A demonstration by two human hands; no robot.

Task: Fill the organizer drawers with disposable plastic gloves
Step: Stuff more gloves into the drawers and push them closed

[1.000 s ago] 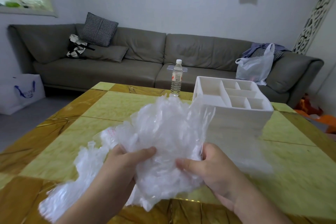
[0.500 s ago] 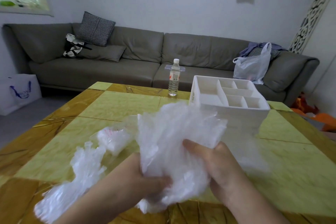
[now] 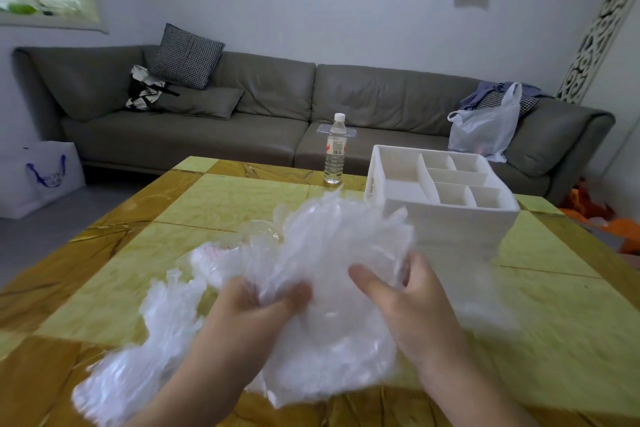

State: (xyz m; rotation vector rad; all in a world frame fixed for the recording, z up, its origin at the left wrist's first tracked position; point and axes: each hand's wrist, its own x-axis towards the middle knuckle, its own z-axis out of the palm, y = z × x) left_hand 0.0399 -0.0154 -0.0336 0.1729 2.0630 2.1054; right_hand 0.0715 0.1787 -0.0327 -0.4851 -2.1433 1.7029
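A crumpled bundle of clear disposable plastic gloves [image 3: 332,253] is held above the table in front of me. My left hand [image 3: 256,308] grips its lower left part, fingers curled into the plastic. My right hand [image 3: 405,302] holds its right side, thumb pressed on the front. More loose gloves [image 3: 145,357] trail down to the left onto the table. The white organizer [image 3: 446,218] stands behind the bundle to the right, its top compartments open and holding nothing. Its lower front is partly hidden by the gloves.
The yellow-green marble-pattern table [image 3: 225,204] carries a water bottle [image 3: 335,149] at its far edge, left of the organizer. Behind stands a grey sofa [image 3: 277,107] with a plastic bag [image 3: 485,128]. A white shopping bag [image 3: 41,177] sits on the floor at left.
Both hands have squeezed the glove bundle into a tighter wad. My left hand shifted from the front of the bundle to underneath, and the bundle rose toward the organizer.
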